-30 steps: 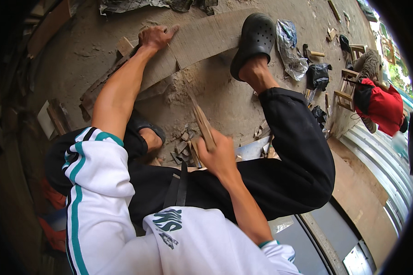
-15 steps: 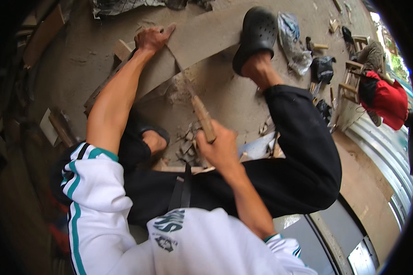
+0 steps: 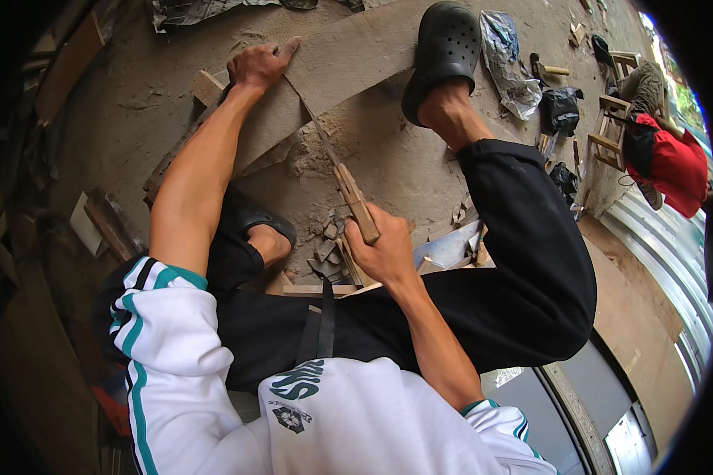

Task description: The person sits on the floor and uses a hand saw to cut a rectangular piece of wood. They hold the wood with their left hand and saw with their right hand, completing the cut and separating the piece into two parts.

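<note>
My right hand is wrapped round the wooden handle of a handsaw. The saw's narrow blade runs up and left from the handle into a wide wooden board, where it sits in the cut line. Beyond the cut, my left hand is curled on the board, with the thumb stretched toward the blade; its fingertips are partly hidden. A foot in a black clog stands on the board's right part. Pale sawdust lies on the ground below the cut.
Wood offcuts lie between my legs. A plastic bag, a hammer and a black bag are on the ground at right. Farther right, a person in red is beside a wooden stool. Planks stand at left.
My right hand and the saw were blurred and now appear sharp, in nearly the same place. The left hand stays on the board. The whole view has shifted slightly.
</note>
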